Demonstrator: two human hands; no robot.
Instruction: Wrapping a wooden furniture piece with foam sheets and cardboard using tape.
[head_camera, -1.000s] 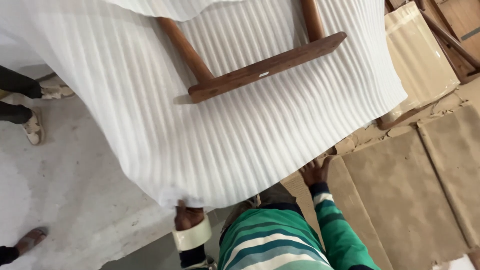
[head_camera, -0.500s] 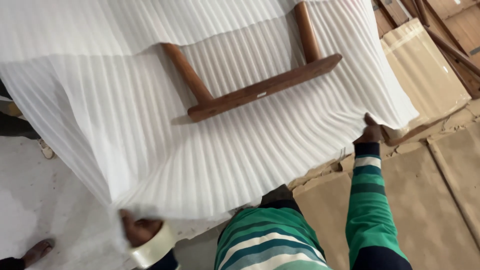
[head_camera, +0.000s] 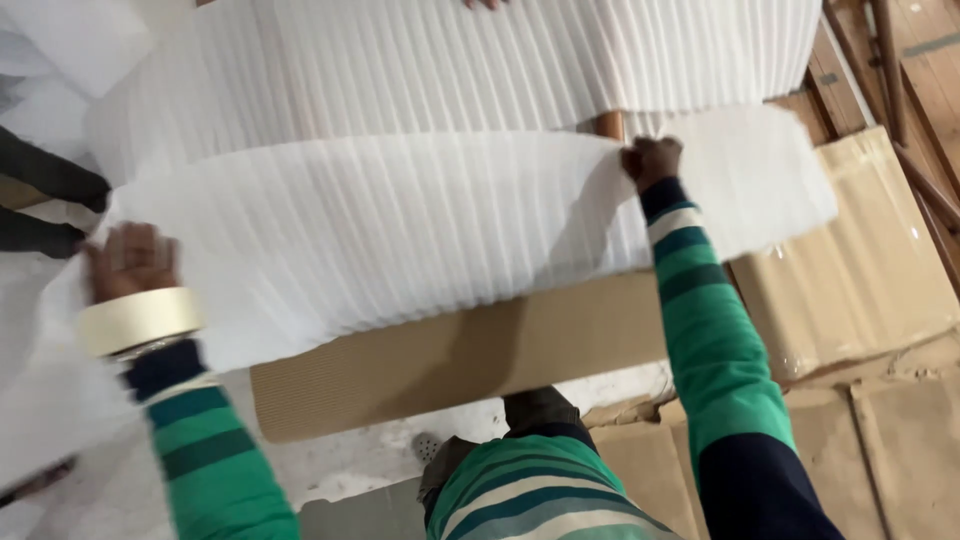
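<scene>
While both hands grip white foam sheet (head_camera: 400, 230) | left hand (head_camera: 130, 262), right hand (head_camera: 652, 160) | cardboard sheets (head_camera: 860, 290) over pale floor (head_camera: 350, 465)

Packing workshop, cardboard sheets (head_camera: 850, 260), foam wrap (head_camera: 400, 240)

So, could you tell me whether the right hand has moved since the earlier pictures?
Yes. The right hand has carried the foam sheet edge up over the wooden frame, now covered.

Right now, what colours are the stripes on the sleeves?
Green and dark navy with a thin white band, clearest on the right sleeve in the head view.
</scene>
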